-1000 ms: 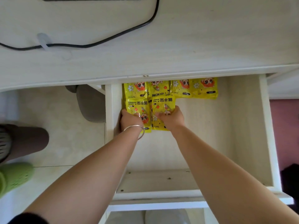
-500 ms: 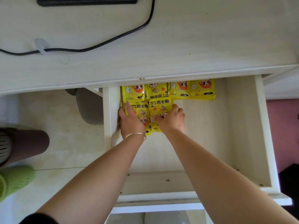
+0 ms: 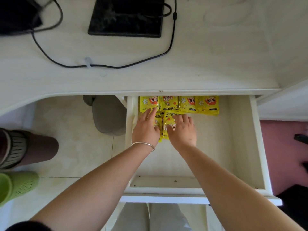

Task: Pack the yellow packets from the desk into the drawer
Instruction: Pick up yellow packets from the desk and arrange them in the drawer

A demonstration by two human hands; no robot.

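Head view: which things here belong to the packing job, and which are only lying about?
Job:
glossy yellow cartoon-printed packets
open white wooden drawer
left hand, flat on packets
right hand, flat on packets

Lying about:
flat black rectangular tablet
thin black cable
green perforated plastic slipper

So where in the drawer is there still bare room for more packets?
Free: the drawer floor right of the right hand, below the back row of packets, out to the right wall; also the whole near half toward the front panel. Crowded: the back-left corner, where both hands, left hand included, press flat on the front packets.
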